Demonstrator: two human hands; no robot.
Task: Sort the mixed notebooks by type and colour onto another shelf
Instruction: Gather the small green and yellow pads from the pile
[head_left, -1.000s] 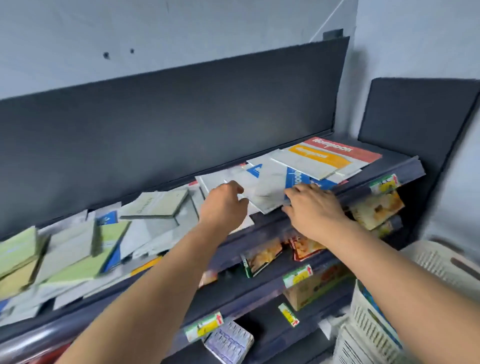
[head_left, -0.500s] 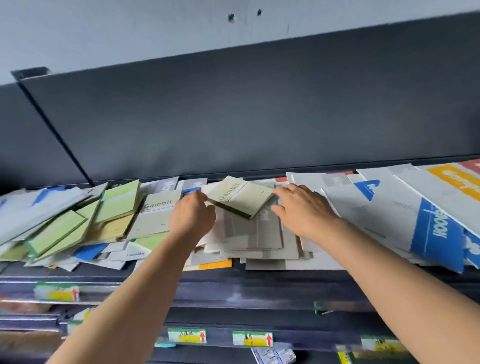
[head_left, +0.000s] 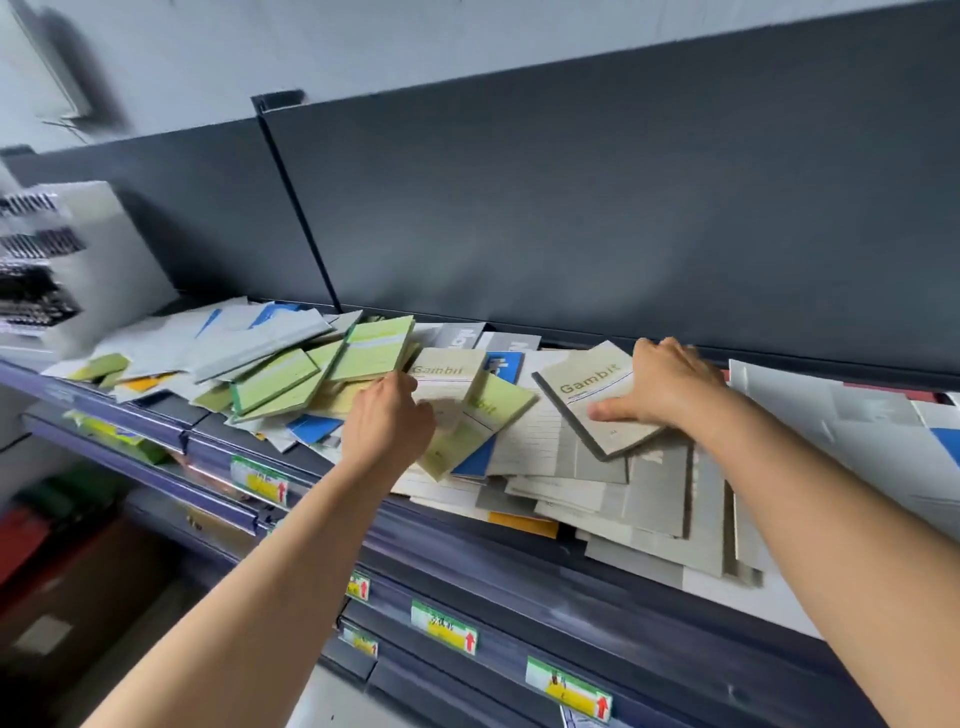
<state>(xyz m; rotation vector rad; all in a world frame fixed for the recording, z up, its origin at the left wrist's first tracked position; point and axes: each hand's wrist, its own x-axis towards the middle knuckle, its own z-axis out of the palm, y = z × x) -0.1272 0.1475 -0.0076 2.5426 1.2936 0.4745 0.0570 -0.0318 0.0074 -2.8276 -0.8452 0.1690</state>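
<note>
A jumble of notebooks covers the dark shelf (head_left: 519, 551). My right hand (head_left: 660, 384) grips a small beige "Gambit" notebook (head_left: 582, 395) with a dark spine, thumb on its cover, tilted above a stack of grey notebooks (head_left: 649, 493). My left hand (head_left: 387, 421) rests with curled fingers on another beige "Gambit" notebook (head_left: 447, 371), beside a light green one (head_left: 496, 408). Several green notebooks (head_left: 374, 348) lie to the left. White and blue ones (head_left: 249, 338) sit further left.
A dark back panel (head_left: 571, 218) rises behind the shelf. Price tags (head_left: 444, 626) line the lower shelf edges. A white display of black pens (head_left: 36, 265) stands at far left. Large white notebooks (head_left: 831, 415) lie at right.
The view swung left along the shelf. My right hand took hold of the beige Gambit notebook and drew it rightward; my left hand settled on a second beige one.
</note>
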